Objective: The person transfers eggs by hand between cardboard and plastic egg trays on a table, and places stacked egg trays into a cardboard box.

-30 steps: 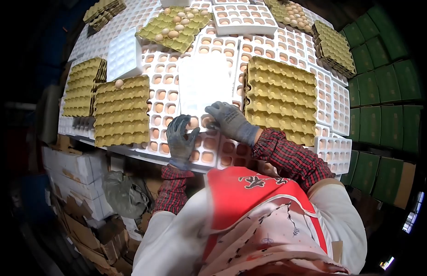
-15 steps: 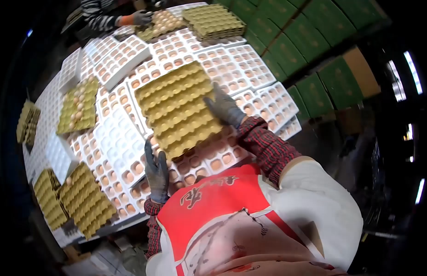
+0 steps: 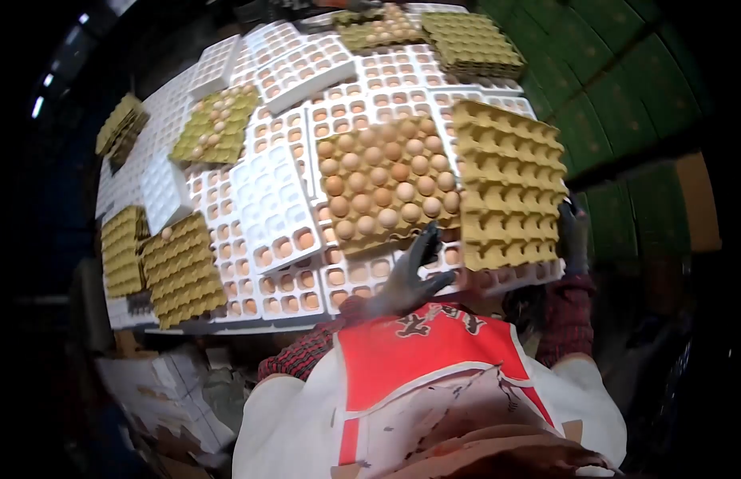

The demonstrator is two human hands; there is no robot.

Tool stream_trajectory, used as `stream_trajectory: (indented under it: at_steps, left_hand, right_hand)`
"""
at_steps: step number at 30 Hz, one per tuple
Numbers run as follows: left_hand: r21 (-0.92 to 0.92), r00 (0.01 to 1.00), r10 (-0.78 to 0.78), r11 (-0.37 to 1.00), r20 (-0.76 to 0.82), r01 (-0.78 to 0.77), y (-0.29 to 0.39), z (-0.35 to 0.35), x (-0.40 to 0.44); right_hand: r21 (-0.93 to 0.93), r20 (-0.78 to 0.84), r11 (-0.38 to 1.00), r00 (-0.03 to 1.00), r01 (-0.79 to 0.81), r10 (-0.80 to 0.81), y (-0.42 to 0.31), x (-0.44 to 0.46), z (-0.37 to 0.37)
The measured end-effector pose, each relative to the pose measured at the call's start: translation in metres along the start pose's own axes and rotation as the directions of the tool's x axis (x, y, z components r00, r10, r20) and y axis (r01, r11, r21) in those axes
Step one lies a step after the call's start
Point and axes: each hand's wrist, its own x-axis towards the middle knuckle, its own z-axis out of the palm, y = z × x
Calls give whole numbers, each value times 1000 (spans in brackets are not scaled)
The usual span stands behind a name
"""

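A yellow-brown pulp egg tray (image 3: 510, 191) stands tilted at the right, its cups bare. My right hand (image 3: 575, 239), in a grey glove, grips its right edge; part of the fingers is hidden behind it. To the left of this tray lies a full tray of brown eggs (image 3: 386, 180) in rows, resting on white foam trays. My left hand (image 3: 409, 275), gloved too, is just below the front edge of the full tray, thumb and fingers apart and nothing in it. Whether its fingertips touch the tray edge I cannot tell.
White foam trays with eggs (image 3: 287, 291) cover the table. An upturned-looking white foam tray (image 3: 273, 199) lies left of the full tray. Stacked pulp trays (image 3: 473, 44) stand at the back; more pulp trays (image 3: 183, 267) lie at the left. Green boxes (image 3: 610, 120) rise along the right.
The bare pulp tray has come off to the right in my right hand, uncovering the eggs beneath. My left hand has moved right along the front. The view has turned left.
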Motion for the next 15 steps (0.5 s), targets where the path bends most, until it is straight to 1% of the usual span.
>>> stream_trajectory:
  at_steps: [1, 2, 3, 4, 5, 6, 7, 8, 9, 10, 11, 12, 13, 14, 15]
  left_hand:
    - [-119, 999, -45, 992, 9, 46, 3, 0, 1]
    - [-244, 996, -88, 966, 3, 86, 11, 2, -2]
    - [-189, 997, -44, 981, -57, 33, 13, -1, -4]
    - [-135, 997, 13, 991, -76, -23, 18, -8, -2]
    - [129, 976, 55, 991, -211, -28, 35, -17, -4]
    - [374, 945, 108, 927, -310, 17, 48, -23, -9]
    - [296, 897, 104, 955, -429, 30, 38, -35, -14]
    - [304, 840, 104, 950, -532, 75, 45, -50, -26]
    - [240, 796, 121, 970, -593, 31, 48, -68, -40]
    - [178, 750, 135, 984, -648, -23, 47, -89, -56]
    - [194, 721, 171, 980, -672, -53, 35, -117, -74]
    - [207, 687, 207, 975, -697, -83, 26, -145, -94]
    - [143, 649, 145, 988, -746, -57, 33, -169, -117]
    - [117, 609, 130, 991, -783, -62, 46, -197, -141]
    - [91, 566, 114, 993, -816, -70, 59, -224, -165]
  right_hand:
    - [148, 25, 989, 999, 32, -36, -52, -22, 8]
    - [230, 97, 970, 994, -75, 54, -55, -23, 15]
    - [355, 176, 934, 978, 44, -113, -93, -36, 33]
    - [294, 256, 956, 965, -24, -55, -80, -28, 45]
    - [308, 156, 949, 980, 70, -123, -74, -30, 73]
    - [380, 103, 919, 983, 104, -154, -105, -50, 104]
    - [378, 138, 914, 967, 148, -214, -130, -62, 128]
    - [381, 164, 904, 948, 195, -274, -154, -72, 150]
    - [411, 183, 885, 931, 219, -315, -174, -85, 169]
    - [439, 194, 865, 914, 244, -356, -191, -97, 185]
    - [477, 274, 862, 903, 173, -332, -204, -107, 199]
    - [518, 332, 839, 864, 169, -379, -215, -114, 211]
    - [476, 403, 860, 825, 181, -397, -236, -119, 215]
    - [431, 470, 881, 784, 196, -405, -257, -123, 215]
    - [391, 481, 894, 779, 219, -401, -269, -125, 222]
